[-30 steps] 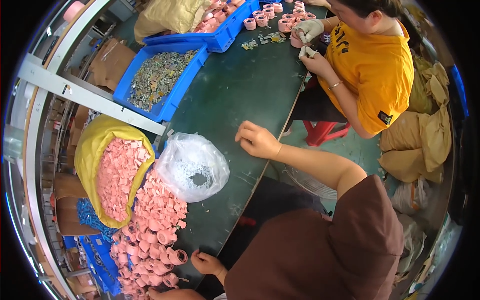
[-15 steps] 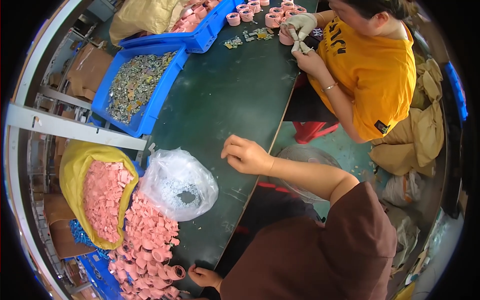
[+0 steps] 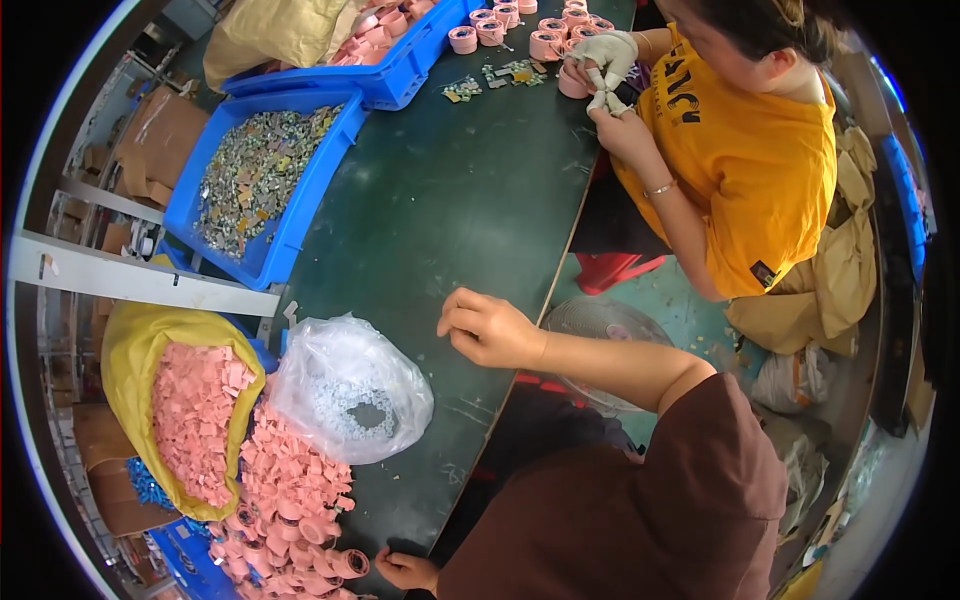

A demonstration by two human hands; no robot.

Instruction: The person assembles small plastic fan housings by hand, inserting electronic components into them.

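My right hand hovers over the dark green table, its fingers curled together; anything inside them is hidden. To its left sits a clear plastic bag, open at the top, with many small pale translucent pieces inside. Close to the table's near edge is my left hand, fingers bent inward, and I cannot make out anything in it. Just left of that hand lies a round pink plastic part, at the edge of a heap of pink parts. The hand appears apart from it.
A yellow sack of small pink pieces leans beside the heap. Farther off stand a blue bin of small circuit boards and another blue bin with pink parts. Across the table a person in yellow handles a pink part near several pink cases.
The whole view has shifted slightly, so the bag, heap and both my hands appear a little lower. My hands keep about the same places and curled shapes.
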